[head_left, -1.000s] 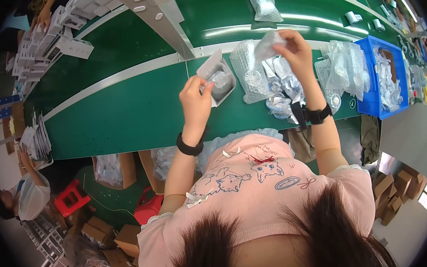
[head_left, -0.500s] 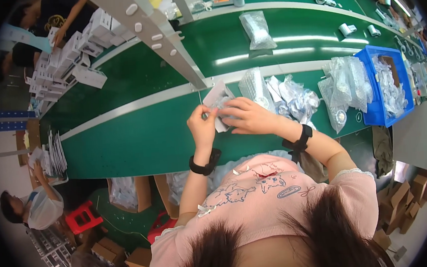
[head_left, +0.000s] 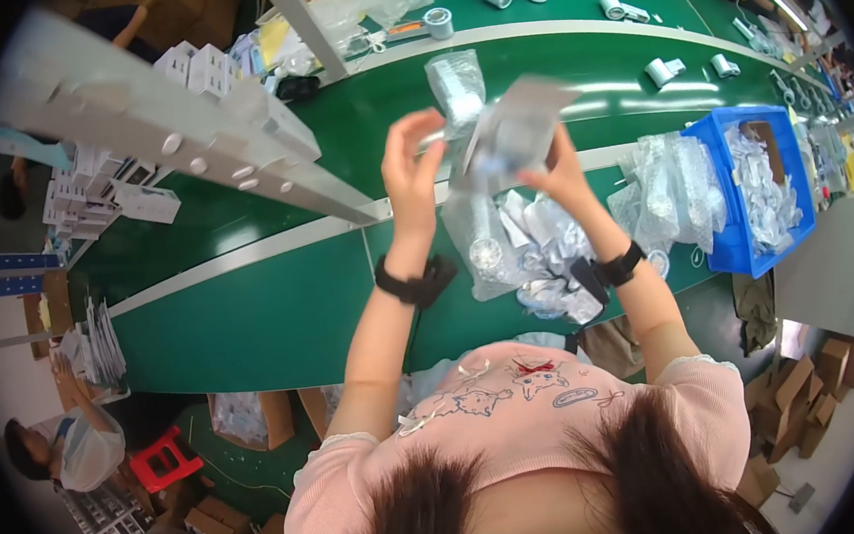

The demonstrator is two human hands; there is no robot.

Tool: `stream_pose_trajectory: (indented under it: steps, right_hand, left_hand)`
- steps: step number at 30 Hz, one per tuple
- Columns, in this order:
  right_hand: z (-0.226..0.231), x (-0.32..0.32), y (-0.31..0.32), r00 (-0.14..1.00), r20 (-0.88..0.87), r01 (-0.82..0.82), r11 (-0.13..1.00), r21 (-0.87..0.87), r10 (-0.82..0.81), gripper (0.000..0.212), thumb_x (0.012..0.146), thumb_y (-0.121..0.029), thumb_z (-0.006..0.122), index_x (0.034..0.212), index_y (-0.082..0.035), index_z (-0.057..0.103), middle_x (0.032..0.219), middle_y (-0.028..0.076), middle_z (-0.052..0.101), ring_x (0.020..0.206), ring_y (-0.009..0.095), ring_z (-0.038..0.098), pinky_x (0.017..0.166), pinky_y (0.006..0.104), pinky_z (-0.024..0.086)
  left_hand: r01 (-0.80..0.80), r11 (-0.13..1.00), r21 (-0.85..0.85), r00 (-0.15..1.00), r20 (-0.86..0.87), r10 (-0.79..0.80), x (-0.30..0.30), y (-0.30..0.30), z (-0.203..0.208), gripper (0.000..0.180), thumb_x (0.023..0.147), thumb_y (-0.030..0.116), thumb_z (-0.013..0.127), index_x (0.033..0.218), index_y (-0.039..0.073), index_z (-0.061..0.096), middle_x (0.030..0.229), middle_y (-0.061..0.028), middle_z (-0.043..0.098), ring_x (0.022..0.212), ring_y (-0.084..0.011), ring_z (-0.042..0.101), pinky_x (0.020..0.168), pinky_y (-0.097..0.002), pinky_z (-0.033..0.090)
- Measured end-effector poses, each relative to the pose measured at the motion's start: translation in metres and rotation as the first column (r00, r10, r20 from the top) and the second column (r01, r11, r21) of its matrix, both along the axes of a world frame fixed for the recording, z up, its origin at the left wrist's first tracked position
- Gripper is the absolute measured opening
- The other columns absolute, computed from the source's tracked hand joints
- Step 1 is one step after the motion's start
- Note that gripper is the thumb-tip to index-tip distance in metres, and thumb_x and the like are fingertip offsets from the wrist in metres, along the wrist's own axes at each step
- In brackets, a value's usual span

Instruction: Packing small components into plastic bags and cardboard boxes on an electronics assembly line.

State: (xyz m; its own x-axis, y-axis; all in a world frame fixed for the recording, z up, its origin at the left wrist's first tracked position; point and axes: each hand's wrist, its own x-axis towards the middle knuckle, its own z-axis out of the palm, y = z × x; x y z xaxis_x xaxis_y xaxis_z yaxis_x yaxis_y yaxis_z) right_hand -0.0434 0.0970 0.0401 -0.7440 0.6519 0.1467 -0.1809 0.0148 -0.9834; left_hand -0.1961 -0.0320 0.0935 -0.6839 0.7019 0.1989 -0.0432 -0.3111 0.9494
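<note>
My right hand (head_left: 562, 171) grips a pale, open white box (head_left: 522, 134) by its right side, raised above the green surface. Motion smears the box, and something clear and bluish shows at it, too blurred to name. To the left of the box my left hand (head_left: 413, 168) is raised with thumb and fingers apart and nothing between them. Just beyond it, a bubble-wrapped item (head_left: 457, 84) lies on the green belt. Under the raised box, another bubble-wrap bag (head_left: 484, 252) lies beside a heap of small clear and white packets (head_left: 553, 277).
A metal post (head_left: 237, 141) slants across the left. More bubble-wrap bags (head_left: 677, 187) lie beside a blue crate (head_left: 730, 233) of packets at right. White boxes (head_left: 105, 187) are piled at left. Light-blue device parts (head_left: 624, 8) rest on the far belt. A person (head_left: 85, 445) works at lower left.
Both hands have risen and moved forward. My left hand has let go of the white box, which my right hand has carried up and to the right. The view has shifted.
</note>
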Motion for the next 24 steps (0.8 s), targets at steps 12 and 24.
stream_pose_trajectory:
  steps: [12,24]
  right_hand:
    - [-0.078,-0.013,0.235,0.809,0.1,0.504,0.772,0.388,-0.579,0.08,0.065,-0.03,0.073,0.126,0.0,0.031,0.117,0.017,0.048,0.106,0.026,0.048,0.087,0.0319,0.04]
    - [-0.084,0.006,0.086,0.948,0.293,0.088,0.987,0.135,-0.124,0.067,0.071,-0.04,0.067,0.119,0.0,0.042,0.111,0.017,0.052,0.098,0.028,0.052,0.083,0.0345,0.043]
  left_hand:
    - [-0.299,0.698,-0.651,0.789,-0.58,-0.203,-0.045,0.132,-0.177,0.059,0.062,0.024,0.071,0.114,0.018,0.045,0.123,-0.0257,0.032,0.097,-0.0412,0.048,0.081,-0.042,0.042]
    - [-0.163,0.737,-0.657,0.981,-0.187,0.05,-0.053,0.081,-0.15,0.034,0.062,0.01,0.06,0.093,0.011,0.044,0.069,-0.0117,0.052,0.067,-0.0266,0.054,0.06,-0.035,0.044]
